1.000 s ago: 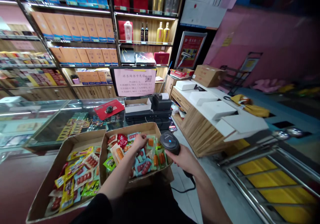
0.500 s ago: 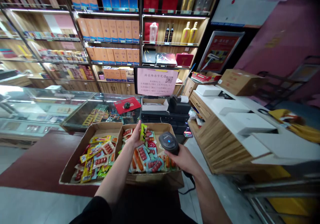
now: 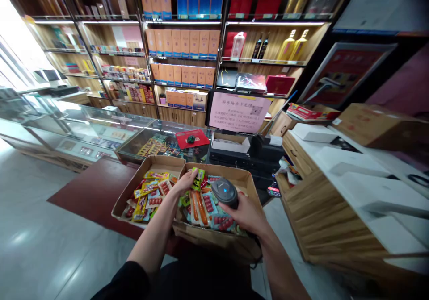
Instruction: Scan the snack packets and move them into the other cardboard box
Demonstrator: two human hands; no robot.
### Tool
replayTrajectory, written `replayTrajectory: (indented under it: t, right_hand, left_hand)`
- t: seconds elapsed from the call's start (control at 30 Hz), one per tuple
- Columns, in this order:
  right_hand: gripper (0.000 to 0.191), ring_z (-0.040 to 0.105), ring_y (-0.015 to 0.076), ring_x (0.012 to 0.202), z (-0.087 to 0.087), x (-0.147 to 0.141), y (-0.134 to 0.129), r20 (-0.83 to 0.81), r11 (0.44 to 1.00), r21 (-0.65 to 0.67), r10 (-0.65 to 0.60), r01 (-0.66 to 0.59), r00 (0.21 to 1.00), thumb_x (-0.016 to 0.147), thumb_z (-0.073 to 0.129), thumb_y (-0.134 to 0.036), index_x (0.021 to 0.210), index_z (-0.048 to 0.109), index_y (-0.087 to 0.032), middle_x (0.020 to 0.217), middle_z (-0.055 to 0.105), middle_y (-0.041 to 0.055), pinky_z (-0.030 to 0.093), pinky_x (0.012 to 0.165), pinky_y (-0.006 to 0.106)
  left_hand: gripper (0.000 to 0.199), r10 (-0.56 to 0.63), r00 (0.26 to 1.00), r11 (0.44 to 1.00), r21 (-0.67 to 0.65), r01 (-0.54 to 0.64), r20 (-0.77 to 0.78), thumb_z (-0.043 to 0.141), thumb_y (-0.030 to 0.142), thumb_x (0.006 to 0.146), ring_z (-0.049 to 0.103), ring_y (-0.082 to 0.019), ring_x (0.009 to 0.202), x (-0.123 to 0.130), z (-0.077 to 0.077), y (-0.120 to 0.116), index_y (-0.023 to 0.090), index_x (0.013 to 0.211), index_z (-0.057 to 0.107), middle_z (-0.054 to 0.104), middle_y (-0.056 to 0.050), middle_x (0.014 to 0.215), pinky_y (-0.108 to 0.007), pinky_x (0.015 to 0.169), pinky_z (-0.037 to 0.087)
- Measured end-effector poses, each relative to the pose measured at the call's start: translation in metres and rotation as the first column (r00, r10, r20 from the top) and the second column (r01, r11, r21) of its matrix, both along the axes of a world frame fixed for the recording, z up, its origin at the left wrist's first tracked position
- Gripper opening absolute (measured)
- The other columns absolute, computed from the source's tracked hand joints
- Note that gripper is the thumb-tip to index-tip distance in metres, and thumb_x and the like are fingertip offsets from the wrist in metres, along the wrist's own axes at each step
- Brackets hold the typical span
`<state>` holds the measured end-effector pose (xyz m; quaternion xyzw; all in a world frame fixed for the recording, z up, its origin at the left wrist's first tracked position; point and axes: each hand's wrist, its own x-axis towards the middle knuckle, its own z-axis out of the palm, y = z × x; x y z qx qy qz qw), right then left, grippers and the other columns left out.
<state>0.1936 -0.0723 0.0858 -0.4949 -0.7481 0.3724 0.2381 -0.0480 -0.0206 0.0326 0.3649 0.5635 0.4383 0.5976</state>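
Note:
My left hand [image 3: 185,182] grips a small green-yellow snack packet [image 3: 198,179] above the right cardboard box [image 3: 247,180]. A dark grey barcode scanner [image 3: 224,192] is in my right hand [image 3: 246,211], its head close to the packet and tilted toward the box. Beneath both hands the right box holds packaged sausages [image 3: 200,208] and other sealed snacks. Beside it, the left cardboard box [image 3: 121,200] is filled with yellow, green and red snack packets [image 3: 147,196].
Behind the boxes runs a glass display counter [image 3: 147,135] with a red sheet [image 3: 192,139] on top. A pink sign [image 3: 237,111] stands above a black receipt printer [image 3: 266,148]. To the right is a wooden cabinet [image 3: 330,215] with white boxes on it.
The view has swung left, so the scene sits further right. My left hand has turned the green-yellow packet so its broad face shows, and the scanner is now closer to it.

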Motion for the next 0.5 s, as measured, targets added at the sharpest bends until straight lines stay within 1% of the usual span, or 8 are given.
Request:
replayTrajectory:
  t: [0.07,0.13,0.2,0.27,0.37,0.43,0.5]
  right_hand:
    - [0.037,0.068,0.0308,0.108,0.002,-0.006,-0.001,-0.003,1.000,0.008,0.025,-0.025,1.000,0.080,0.068,-0.040,0.109,0.070,-0.017,0.107,0.076,0.0113,0.053,0.093,0.042]
    - [0.037,0.069,0.0312,0.107,0.004,-0.009,-0.001,-0.013,0.999,0.012,0.033,-0.032,0.999,0.080,0.069,-0.039,0.109,0.071,-0.016,0.103,0.077,0.0113,0.053,0.093,0.042]
    - [0.037,0.069,0.0312,0.106,0.004,-0.010,0.000,-0.024,0.999,0.015,0.034,-0.034,0.999,0.079,0.069,-0.039,0.109,0.070,-0.017,0.101,0.077,0.0108,0.053,0.094,0.042]
    - [0.038,0.068,0.0311,0.107,0.003,-0.009,0.000,-0.031,0.999,0.021,0.032,-0.032,0.999,0.079,0.069,-0.038,0.110,0.070,-0.017,0.101,0.077,0.0105,0.052,0.095,0.042]
    - [0.038,0.068,0.0307,0.108,0.002,-0.006,0.001,-0.050,0.999,0.027,0.032,-0.031,0.998,0.079,0.070,-0.039,0.111,0.069,-0.017,0.104,0.077,0.0103,0.052,0.096,0.043]
    - [0.039,0.068,0.0298,0.108,0.001,-0.003,0.000,-0.060,0.999,0.026,0.031,-0.029,0.998,0.079,0.070,-0.039,0.112,0.068,-0.018,0.108,0.076,0.0096,0.052,0.097,0.043]
    - [0.039,0.068,0.0288,0.108,0.000,-0.001,-0.001,-0.053,0.999,0.025,0.022,-0.021,0.998,0.079,0.069,-0.038,0.113,0.068,-0.019,0.113,0.075,0.0088,0.052,0.097,0.042]
  left_hand:
    - [0.038,-0.017,1.000,1.000,0.012,0.018,-0.005,0.061,0.054,0.086,0.057,-0.011,0.057,-0.005,0.007,-0.006,0.018,0.101,0.063,0.063,0.001,0.073,-0.019,0.050,0.046]
    - [0.035,-0.053,0.999,0.999,0.009,0.053,0.007,0.068,0.045,0.081,0.060,-0.012,0.064,-0.010,0.013,-0.010,0.020,0.105,0.063,0.065,0.000,0.078,-0.020,0.055,0.049]
    - [0.034,-0.096,0.995,0.995,0.032,0.097,-0.022,0.071,0.036,0.076,0.063,-0.014,0.071,-0.013,0.017,-0.012,0.020,0.105,0.064,0.068,-0.001,0.082,-0.022,0.062,0.051]
    - [0.032,-0.135,0.986,0.984,0.108,0.145,-0.098,0.072,0.030,0.073,0.065,-0.016,0.078,-0.017,0.019,-0.012,0.019,0.102,0.068,0.069,-0.003,0.083,-0.024,0.070,0.053]
    - [0.035,-0.176,0.971,0.943,0.255,0.214,-0.164,0.077,0.026,0.065,0.067,-0.020,0.086,-0.022,0.019,-0.008,0.017,0.099,0.071,0.071,-0.004,0.084,-0.029,0.081,0.052]
    - [0.044,-0.150,0.977,0.930,0.314,0.190,-0.149,0.082,0.025,0.059,0.067,-0.020,0.087,-0.023,0.016,-0.004,0.016,0.101,0.071,0.072,-0.003,0.085,-0.030,0.083,0.052]
    - [0.050,-0.064,0.988,0.945,0.309,0.105,-0.138,0.086,0.026,0.055,0.067,-0.019,0.081,-0.022,0.013,0.001,0.014,0.101,0.069,0.071,-0.003,0.081,-0.028,0.077,0.052]
